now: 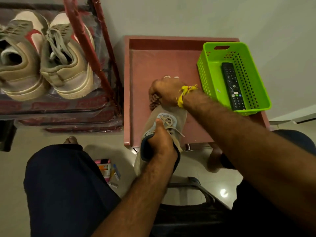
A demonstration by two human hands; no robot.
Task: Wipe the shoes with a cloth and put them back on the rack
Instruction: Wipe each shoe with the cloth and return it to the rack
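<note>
desk (153, 65): small pinkish-red one with a raised rim, pushed up against the wall
on the desk: green basket (215, 69) at the right side, toe of a grey shoe (177, 115) resting near the front edge
rack (95, 48): red frame, shelf wrapped in clear plastic, just left of the desk
on the rack: pair of beige sneakers (44, 60) side by side, heels toward the camera
floor (42, 139): pale tiles, some small bottles (109, 170) lying in a bunch

I see a beige suede-like lace-up shoe (172, 115) with a matt, napped upper. The brown woven cloth (154, 100) looks coarse. The lime-green perforated plastic basket (256, 93) is smooth and slightly glossy. The red metal rack (80, 31) is wrapped in shiny clear film.
</note>
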